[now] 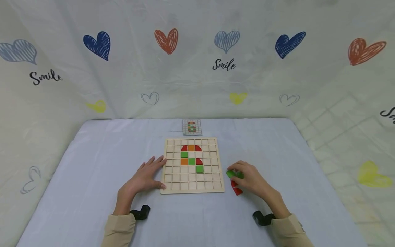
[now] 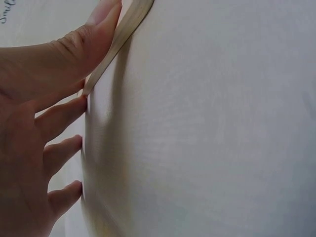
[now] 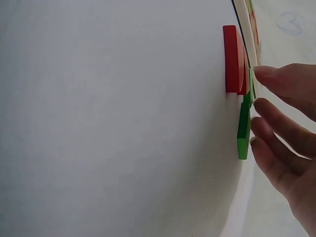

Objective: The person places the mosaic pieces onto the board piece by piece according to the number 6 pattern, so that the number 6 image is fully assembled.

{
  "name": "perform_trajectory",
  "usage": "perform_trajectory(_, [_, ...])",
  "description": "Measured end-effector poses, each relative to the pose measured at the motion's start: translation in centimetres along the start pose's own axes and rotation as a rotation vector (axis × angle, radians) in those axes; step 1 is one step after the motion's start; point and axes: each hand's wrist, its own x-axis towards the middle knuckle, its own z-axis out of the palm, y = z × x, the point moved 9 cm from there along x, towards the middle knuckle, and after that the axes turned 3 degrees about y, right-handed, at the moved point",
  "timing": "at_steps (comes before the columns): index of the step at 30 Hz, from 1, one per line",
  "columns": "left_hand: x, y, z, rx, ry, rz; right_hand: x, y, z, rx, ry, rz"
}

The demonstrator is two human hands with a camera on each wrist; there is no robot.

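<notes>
A square wooden grid board (image 1: pixel 174 178) lies on the table, with red, orange and green tiles laid in some cells. My left hand (image 1: pixel 147 176) rests at its left side, fingers spread, with the thumb and a fingertip touching the frame. In the left wrist view that thumb (image 2: pixel 94 42) overlaps the board's edge. Right of the board, my right hand (image 1: pixel 250 176) hovers low over green tiles (image 1: pixel 230 174), thumb and fingertips right at them. The right wrist view shows bent, separated fingers (image 3: pixel 279 123) beside a green tile (image 3: pixel 243 131). Part of the green tiles is hidden.
Red rounded tiles (image 1: pixel 237 191) lie just below the right hand. Behind the board is a small pattern card (image 1: pixel 192 127) printed with a coloured figure on a grid. A white cloth (image 1: pixel 129 137) covers the table, and a heart-patterned curtain (image 1: pixel 197 75) hangs at the back.
</notes>
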Motion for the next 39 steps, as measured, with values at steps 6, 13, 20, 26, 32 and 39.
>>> perform_trajectory(6, [0.0,-0.3,0.3,-0.01,-0.002,0.012,-0.3,0.4,0.1,-0.029,0.011,0.015])
perform_trajectory(13, [-0.1,-0.3,0.3,-0.013,0.002,0.024,-1.0,0.2,-0.2,-0.043,0.032,-0.017])
perform_trajectory(20, [0.1,-0.4,0.2,-0.007,-0.013,-0.007,-1.7,-0.4,-0.1,-0.02,-0.017,-0.049])
perform_trajectory(26, [0.1,-0.4,0.1,-0.009,-0.017,-0.01,-1.8,-0.8,0.2,-0.074,-0.066,-0.058])
perform_trajectory(32, [0.1,-0.3,0.1,-0.013,-0.015,-0.002,-2.0,-1.0,0.3,-0.078,-0.076,-0.059])
perform_trajectory(39, [0.3,-0.5,0.3,-0.012,-0.012,-0.006,-1.8,-0.9,0.4,-0.068,-0.087,-0.044])
